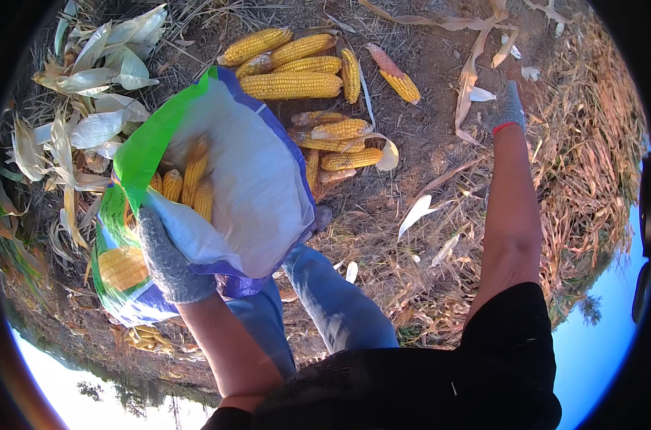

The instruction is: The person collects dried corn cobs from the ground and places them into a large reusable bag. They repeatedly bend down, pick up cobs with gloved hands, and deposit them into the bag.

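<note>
My left hand (172,266), in a grey knitted glove, grips the near-left rim of a woven plastic sack (255,177). The sack is green and purple outside, white inside, and its mouth gapes upward. Several yellow corn ears (195,169) stand inside it. Stretched far out to the right, my right hand (509,110) wears a grey glove with a red cuff. It is near a dry husk strip (468,88); its fingers are too unclear to show whether they hold anything. Beyond the sack, husked corn ears (293,86) lie on the soil, with more ears (344,142) against its right side.
A heap of pale corn husks (97,107) lies left of the sack. One partly bare ear (394,75) lies apart on the soil. Dry stalks (588,177) cover the ground at far right. Another pile of ears (148,338) sits at lower left. My legs (336,301) are beside the sack.
</note>
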Tool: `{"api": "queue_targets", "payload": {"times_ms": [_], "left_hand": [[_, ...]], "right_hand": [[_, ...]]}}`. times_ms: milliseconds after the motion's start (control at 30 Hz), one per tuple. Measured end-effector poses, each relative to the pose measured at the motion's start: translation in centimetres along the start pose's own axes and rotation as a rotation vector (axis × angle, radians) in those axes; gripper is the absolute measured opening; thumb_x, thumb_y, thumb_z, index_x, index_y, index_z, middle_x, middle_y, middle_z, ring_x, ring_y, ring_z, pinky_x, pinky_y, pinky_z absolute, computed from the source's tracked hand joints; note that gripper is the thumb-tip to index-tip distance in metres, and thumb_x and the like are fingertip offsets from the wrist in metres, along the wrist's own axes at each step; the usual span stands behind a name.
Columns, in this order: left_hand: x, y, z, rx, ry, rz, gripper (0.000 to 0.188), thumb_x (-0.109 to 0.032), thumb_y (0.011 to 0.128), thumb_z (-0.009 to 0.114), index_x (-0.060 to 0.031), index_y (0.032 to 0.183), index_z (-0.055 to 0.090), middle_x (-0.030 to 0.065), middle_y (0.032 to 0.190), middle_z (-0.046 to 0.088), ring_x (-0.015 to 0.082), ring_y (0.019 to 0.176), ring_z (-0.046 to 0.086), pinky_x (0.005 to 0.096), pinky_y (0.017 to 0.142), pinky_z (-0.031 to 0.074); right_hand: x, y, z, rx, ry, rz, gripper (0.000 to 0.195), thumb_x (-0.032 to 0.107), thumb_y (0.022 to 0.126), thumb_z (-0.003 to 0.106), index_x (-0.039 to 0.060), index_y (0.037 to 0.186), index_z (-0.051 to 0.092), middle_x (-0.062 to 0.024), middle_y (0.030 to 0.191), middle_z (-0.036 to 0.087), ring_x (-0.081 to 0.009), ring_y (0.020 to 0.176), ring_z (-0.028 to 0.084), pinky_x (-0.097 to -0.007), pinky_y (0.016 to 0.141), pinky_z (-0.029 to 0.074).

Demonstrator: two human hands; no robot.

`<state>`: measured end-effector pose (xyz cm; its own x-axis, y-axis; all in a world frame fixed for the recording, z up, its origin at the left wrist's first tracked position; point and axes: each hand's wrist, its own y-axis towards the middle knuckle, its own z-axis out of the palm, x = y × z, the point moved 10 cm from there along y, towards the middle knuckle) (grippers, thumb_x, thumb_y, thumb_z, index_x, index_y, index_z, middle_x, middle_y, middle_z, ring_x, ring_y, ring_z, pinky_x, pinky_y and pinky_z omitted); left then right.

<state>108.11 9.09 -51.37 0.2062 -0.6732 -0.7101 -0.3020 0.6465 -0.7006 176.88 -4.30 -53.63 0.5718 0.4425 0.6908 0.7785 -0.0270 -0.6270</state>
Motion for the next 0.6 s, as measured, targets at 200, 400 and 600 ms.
{"api": "queue_targets", "payload": {"times_ms": [200,400,600], "left_hand": [[-0.4,-0.7,0.5,-0.037,0.190,-0.037,0.045,-0.026,0.106,0.047,-0.0033,0.145,0.043,0.0100,0.130,0.054,0.0154,0.119,0.051,0.0282,0.104,0.040],[0.5,-0.2,0.5,-0.049,0.004,-0.049,0.049,-0.039,0.102,0.054,-0.0084,0.139,0.051,0.0067,0.126,0.058,0.0158,0.114,0.054,0.0324,0.100,0.043],[0.5,0.3,0.7,-0.045,0.017,0.040,0.048,-0.038,0.101,0.056,-0.0059,0.136,0.053,0.0082,0.122,0.060,0.0173,0.110,0.057,0.0320,0.097,0.046]], "right_hand": [[-12.3,-1.4,10.8,0.454,-1.511,-0.815,0.062,0.031,0.084,0.071,0.0119,0.139,0.051,-0.0135,0.135,0.059,-0.0287,0.115,0.063,-0.0448,0.099,0.048],[-12.7,-2.7,16.9,0.091,-1.836,-0.696,0.048,0.034,0.083,0.070,0.0131,0.125,0.059,-0.0138,0.130,0.060,-0.0312,0.120,0.059,-0.0489,0.100,0.046],[-9.8,-7.8,14.8,0.278,-1.019,-0.708,0.047,0.031,0.086,0.072,0.0033,0.120,0.055,-0.0146,0.118,0.064,-0.0324,0.108,0.063,-0.0419,0.093,0.049]]}}
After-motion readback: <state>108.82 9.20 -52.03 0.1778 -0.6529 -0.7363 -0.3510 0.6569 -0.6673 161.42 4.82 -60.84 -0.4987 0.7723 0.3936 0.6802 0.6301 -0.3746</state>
